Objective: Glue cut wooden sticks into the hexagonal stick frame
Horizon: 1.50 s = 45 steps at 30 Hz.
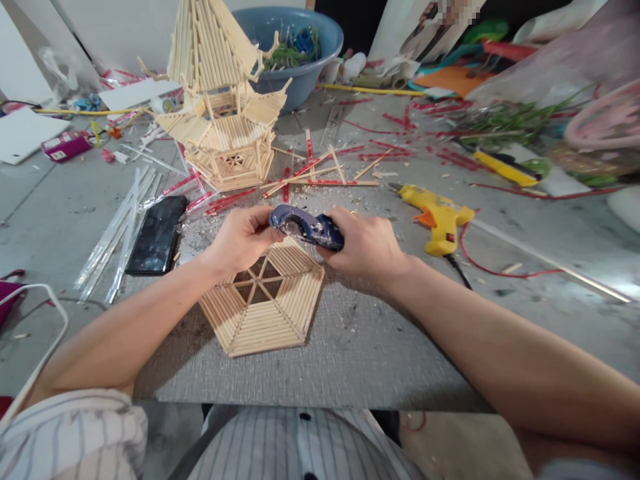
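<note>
Here, a ribbed wooden hexagon (pixel 273 323) (spoked centre) lies flat.

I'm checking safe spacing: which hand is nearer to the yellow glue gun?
Right. The right hand grips the dark blue tool, left of the glue gun and apart from it. The left hand is farther left, at the tool's left end.

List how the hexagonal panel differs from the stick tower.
Pose: the hexagonal panel lies flat; the stick tower stands upright.
Build: the hexagonal panel is one slatted piece around a spoked opening; the stick tower has tiers beneath a steep roof.
Size: the stick tower is clearly larger than the hexagonal panel.
Shared: both are made of pale, thin sticks.
</note>
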Each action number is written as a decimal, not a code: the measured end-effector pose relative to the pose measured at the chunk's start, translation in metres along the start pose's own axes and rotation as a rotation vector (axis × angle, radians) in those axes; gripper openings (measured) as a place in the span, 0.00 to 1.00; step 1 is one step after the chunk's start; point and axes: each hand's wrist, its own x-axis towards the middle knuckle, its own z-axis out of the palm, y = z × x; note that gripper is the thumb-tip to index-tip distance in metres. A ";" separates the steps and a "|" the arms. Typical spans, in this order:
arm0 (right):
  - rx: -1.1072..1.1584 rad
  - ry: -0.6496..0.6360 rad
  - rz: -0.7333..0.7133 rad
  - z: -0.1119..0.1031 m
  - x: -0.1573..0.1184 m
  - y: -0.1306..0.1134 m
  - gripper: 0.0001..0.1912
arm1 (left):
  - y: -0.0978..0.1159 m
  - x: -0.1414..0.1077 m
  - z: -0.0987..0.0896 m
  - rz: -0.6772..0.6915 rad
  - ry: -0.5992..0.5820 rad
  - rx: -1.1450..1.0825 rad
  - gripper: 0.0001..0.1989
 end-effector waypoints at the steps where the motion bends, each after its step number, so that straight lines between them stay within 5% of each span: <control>1: 0.015 0.015 -0.013 0.000 0.000 0.000 0.22 | 0.000 0.000 0.000 0.001 0.003 0.023 0.04; 13: 0.056 0.075 -0.102 0.006 0.002 0.006 0.24 | -0.004 -0.001 -0.001 -0.066 -0.030 -0.021 0.11; 34: 0.008 -0.075 -0.019 -0.003 0.001 0.001 0.21 | 0.002 -0.001 -0.003 0.011 -0.036 0.161 0.06; 45: -0.029 -0.118 0.010 -0.005 0.002 0.000 0.21 | -0.005 -0.001 -0.003 -0.031 -0.058 0.043 0.08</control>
